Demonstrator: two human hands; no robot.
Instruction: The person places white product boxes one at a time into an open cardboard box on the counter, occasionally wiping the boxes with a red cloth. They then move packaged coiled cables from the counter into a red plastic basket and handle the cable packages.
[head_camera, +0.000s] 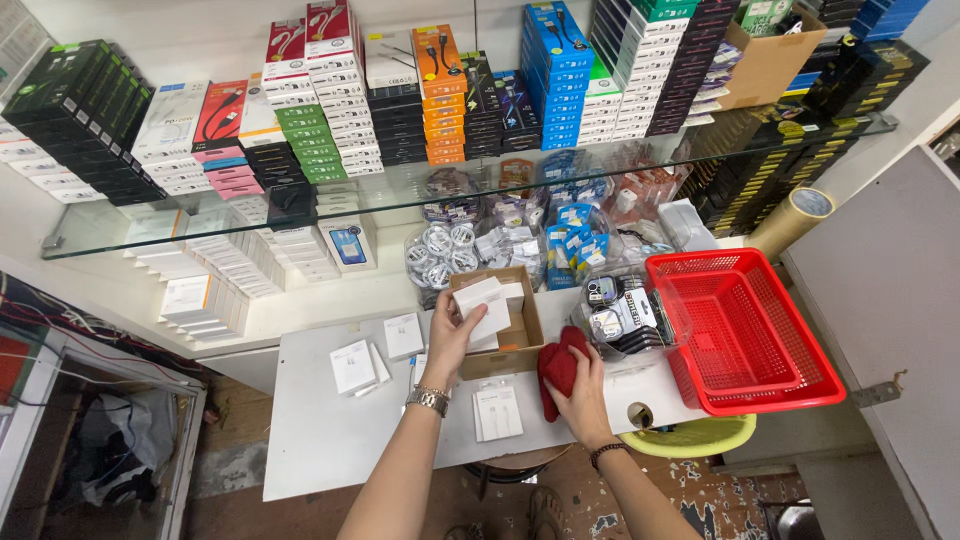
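Four small white boxes (404, 335) lie on the white tabletop (320, 440). One left hand (452, 335), raised over the cardboard box (522, 335), grips another white box (483, 306); the right hand (583, 390), palm down to its right, clutches one red cloth (560, 368) beside one red basket (745, 335).

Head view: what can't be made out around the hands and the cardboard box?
- Cardboard box: its contents, hidden by the white box that the left hand holds over it.
- Right hand: palm and grip, hidden by the red cloth.
- Yellow tub: mostly hidden under the red basket.
- Flat white boxes on the table: markings too small.
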